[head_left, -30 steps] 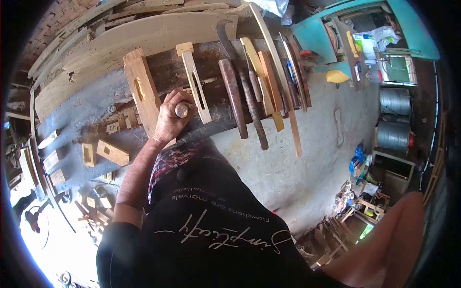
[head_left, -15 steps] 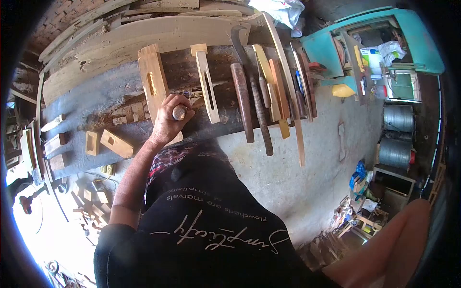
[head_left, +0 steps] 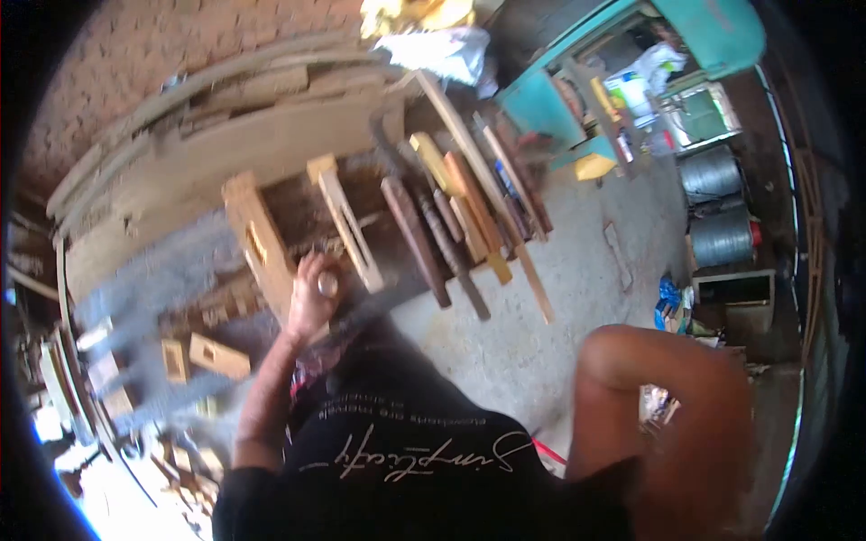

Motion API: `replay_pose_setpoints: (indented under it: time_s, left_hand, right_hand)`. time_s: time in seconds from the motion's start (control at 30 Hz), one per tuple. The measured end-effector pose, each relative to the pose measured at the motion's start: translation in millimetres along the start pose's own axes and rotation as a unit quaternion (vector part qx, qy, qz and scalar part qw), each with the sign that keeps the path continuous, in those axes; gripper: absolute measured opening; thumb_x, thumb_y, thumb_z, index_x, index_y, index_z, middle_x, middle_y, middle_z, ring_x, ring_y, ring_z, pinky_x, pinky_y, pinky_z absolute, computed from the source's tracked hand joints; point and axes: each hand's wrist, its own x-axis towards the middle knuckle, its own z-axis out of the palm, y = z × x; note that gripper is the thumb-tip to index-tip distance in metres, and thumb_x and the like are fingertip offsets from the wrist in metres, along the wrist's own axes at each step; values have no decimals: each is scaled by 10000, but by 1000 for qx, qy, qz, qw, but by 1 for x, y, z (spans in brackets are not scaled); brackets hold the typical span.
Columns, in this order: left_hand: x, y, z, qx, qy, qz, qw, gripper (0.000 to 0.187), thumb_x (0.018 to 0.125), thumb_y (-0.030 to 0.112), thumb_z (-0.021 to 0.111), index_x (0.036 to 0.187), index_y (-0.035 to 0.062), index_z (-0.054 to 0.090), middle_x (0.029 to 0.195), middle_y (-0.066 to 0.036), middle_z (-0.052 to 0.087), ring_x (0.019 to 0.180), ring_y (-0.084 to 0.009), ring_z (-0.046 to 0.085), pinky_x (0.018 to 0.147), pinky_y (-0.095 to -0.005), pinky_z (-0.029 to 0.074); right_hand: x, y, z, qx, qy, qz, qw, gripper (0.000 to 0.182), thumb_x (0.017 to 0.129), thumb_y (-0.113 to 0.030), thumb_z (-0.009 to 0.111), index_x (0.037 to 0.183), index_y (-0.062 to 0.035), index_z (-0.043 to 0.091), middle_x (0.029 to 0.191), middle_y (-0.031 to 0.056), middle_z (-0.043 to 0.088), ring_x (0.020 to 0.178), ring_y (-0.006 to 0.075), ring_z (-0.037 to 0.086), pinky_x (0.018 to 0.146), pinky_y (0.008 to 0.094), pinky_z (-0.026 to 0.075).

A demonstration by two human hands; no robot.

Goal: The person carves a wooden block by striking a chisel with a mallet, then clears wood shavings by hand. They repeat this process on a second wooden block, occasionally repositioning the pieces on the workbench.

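My left hand [head_left: 308,302] is closed around a tool handle, whose round end [head_left: 327,285] points up at the camera. It rests at the near end of a long wooden block [head_left: 251,221] with a mortise cut in it. To the right of the hand lies a paler slotted piece [head_left: 341,216] with a crosspiece at its far end. The lower part of the held tool is hidden. My right arm [head_left: 672,361] is bent at the right, blurred, with its hand out of view.
On the dark bench [head_left: 162,270], a row of tools and sticks lies right of the slotted piece, including a dark wooden bar [head_left: 415,239]. Two small mortised blocks [head_left: 219,355] sit at the left. A teal cabinet [head_left: 546,108] and wire spools [head_left: 720,236] are beyond.
The view has turned and shifted, so the bench sits lower and further left. My right arm now shows larger and bent. My left hand keeps its hold on the handle.
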Motion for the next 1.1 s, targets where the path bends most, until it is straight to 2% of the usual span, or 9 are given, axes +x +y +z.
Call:
replay_pose_setpoints:
  time_s: [0.07,0.1,0.13,0.17,0.2,0.23,0.33,0.37,1.1]
  left_hand:
    - [12,9,-8,-20,-87,2,996,379,671,-8,721,1023,65,602,1001,-114,644,1009,-355,572,952,-444,432]
    - [16,-1,-5,23,-96,109,989,400,664,-15,704,1042,70,603,989,-116,636,1000,-361,573,936,-451,436]
    - [17,17,5,26,-10,120,992,379,656,-12,707,1011,75,607,964,-119,625,958,-355,579,885,-446,444]
    - [19,32,16,20,71,130,989,358,648,-8,711,981,80,610,940,-123,615,917,-350,585,833,-442,452]
    - [40,22,13,-25,-75,146,986,329,662,-10,717,955,82,598,934,-121,615,887,-335,581,802,-431,453]
    - [53,40,13,-42,-130,143,980,304,675,-8,722,933,79,589,937,-118,618,867,-327,575,784,-425,460]
    - [62,35,38,-40,-149,165,974,323,686,5,733,971,80,600,960,-119,610,920,-314,589,824,-414,469]
    - [51,37,71,-150,-59,-171,972,367,666,28,757,993,81,600,981,-115,610,962,-317,584,849,-408,466]
    - [58,14,54,-63,-200,40,977,396,645,24,762,1000,82,598,992,-115,611,964,-325,574,848,-410,461]
  right_hand:
    - [13,-17,-8,-51,-19,-14,998,183,912,-183,607,869,-7,580,805,90,609,655,202,550,604,343,430]
    - [21,-25,-13,-81,-20,-27,996,180,911,-180,610,864,-8,581,801,88,609,651,201,548,600,342,429]
    - [26,-39,-14,-115,-19,-43,992,178,911,-176,612,859,-9,582,798,85,609,647,200,547,596,342,428]
    - [55,-34,2,-58,-16,28,998,147,840,-105,661,830,3,562,711,99,576,615,217,538,593,341,419]
    - [79,4,21,-100,-38,-100,989,197,919,-188,573,829,-22,628,671,69,639,500,150,582,492,340,444]
    - [77,-8,13,-133,-23,-119,984,197,919,-188,573,829,-22,628,671,69,639,500,150,582,492,340,444]
    - [83,-2,9,-237,19,-177,955,205,912,-196,573,815,-23,625,669,71,636,507,157,582,493,347,439]
    - [83,3,9,-262,29,-192,945,207,909,-198,573,810,-24,624,668,71,635,509,160,582,494,349,438]
    - [93,70,5,-522,67,-239,816,267,851,-255,571,705,-35,606,653,86,610,562,213,584,507,394,405]
